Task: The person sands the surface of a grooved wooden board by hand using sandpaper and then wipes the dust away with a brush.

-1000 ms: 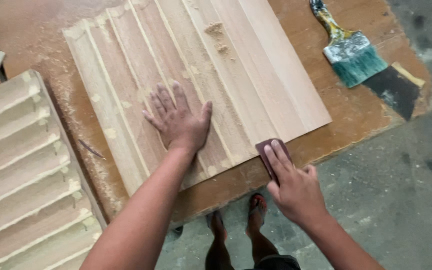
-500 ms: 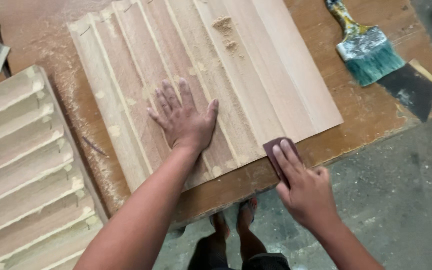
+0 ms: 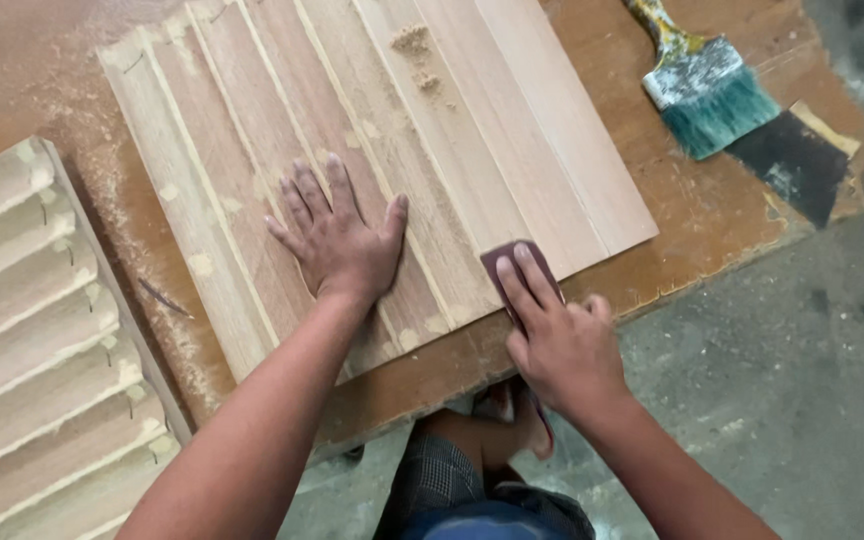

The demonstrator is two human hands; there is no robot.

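Observation:
A pale wooden panel (image 3: 472, 120) with raised strips and grooves lies on a brown board. My left hand (image 3: 337, 235) rests flat on it, fingers spread, pressing near its front edge. My right hand (image 3: 552, 330) presses a small dark-red piece of sandpaper (image 3: 505, 262) with two fingers against the panel's front edge, to the right of my left hand. Sawdust lies in the grooves and in small heaps near the panel's top.
A second ribbed wooden panel (image 3: 42, 330) lies at the left. A paintbrush (image 3: 702, 85) with teal bristles and a dark sandpaper sheet (image 3: 792, 165) sit at the board's right corner. The brown board (image 3: 702, 220) ends over a grey concrete floor (image 3: 802, 400); my legs show below.
My right hand has slid the sandpaper up and left onto the panel's front edge. My left hand stays flat on the panel. The view shifted slightly.

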